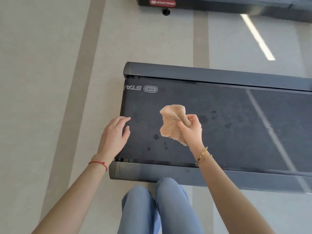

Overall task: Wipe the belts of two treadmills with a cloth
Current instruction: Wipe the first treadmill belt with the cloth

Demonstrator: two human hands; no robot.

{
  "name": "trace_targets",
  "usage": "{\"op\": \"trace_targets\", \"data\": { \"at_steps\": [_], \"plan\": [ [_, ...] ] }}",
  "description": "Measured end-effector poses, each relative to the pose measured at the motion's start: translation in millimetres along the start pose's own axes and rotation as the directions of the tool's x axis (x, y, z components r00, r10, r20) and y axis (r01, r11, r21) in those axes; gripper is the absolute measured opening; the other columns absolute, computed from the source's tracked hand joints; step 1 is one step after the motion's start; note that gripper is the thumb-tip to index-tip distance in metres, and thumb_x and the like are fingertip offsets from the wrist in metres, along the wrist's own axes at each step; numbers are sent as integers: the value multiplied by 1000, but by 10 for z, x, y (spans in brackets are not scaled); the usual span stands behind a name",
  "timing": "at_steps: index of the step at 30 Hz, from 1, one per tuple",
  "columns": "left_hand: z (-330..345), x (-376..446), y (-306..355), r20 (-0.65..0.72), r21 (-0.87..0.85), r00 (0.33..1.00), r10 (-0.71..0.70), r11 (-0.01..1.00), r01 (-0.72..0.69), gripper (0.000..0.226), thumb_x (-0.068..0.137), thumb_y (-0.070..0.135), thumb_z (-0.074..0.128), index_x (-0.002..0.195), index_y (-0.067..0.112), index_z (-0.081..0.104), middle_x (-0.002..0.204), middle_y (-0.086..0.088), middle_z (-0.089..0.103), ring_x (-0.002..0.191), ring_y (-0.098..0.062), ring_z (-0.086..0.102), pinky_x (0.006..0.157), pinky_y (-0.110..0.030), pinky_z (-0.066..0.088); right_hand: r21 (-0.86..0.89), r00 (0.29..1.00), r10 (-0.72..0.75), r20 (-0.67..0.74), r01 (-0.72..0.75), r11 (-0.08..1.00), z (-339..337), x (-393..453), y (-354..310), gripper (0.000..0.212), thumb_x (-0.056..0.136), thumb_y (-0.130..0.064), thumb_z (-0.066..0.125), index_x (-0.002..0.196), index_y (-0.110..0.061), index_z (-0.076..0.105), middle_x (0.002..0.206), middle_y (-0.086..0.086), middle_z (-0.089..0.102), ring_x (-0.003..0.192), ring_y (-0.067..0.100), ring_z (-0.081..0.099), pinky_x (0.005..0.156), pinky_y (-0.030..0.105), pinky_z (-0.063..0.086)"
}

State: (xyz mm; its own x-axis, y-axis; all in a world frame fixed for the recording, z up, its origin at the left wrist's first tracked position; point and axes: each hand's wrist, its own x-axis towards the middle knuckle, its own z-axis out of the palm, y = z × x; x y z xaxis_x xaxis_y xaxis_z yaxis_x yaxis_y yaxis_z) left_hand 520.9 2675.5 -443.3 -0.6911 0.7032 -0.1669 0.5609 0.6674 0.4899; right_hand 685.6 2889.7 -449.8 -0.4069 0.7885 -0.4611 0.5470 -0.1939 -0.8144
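Gripping a cloth above the treadmill belt

Spanning the view, the dark belt (236, 119) (speckled with damp spots) lies under both hands. Left hand (114, 134) hovers with fingers relaxed and spread, holding nothing. Right hand (191, 128) pinches the bunched tan cloth (172, 120) between thumb and curled fingers.
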Motion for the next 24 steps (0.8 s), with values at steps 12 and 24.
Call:
{"op": "trace_targets", "data": {
  "at_steps": [12, 24],
  "plan": [
    [2279, 441, -1252, -18, 74, 997, 73, 995, -71, 34, 99, 16, 53, 132, 10, 60, 133, -6, 61, 123, -23, 55, 103, -39, 46, -56, 972, -198, 125, 207, 977, 1118, 1307, 2024, 21, 83, -13, 63, 97, -25, 52, 92, -11, 59, 72, -6, 54, 60, 4, 41],
    [3208, 585, -1810, -81, 183, 982, 172, 971, -155, 41, 98, 19, 54, 138, 10, 55, 141, -7, 54, 133, -24, 46, 112, -42, 36, -718, 715, -698, 36, 505, 480, 1146, 1684, 3098, 57, 84, -27, 61, 137, -10, 46, 155, 11, 28, 147, 39, 15, 122, 51, 6]
  ]
}}
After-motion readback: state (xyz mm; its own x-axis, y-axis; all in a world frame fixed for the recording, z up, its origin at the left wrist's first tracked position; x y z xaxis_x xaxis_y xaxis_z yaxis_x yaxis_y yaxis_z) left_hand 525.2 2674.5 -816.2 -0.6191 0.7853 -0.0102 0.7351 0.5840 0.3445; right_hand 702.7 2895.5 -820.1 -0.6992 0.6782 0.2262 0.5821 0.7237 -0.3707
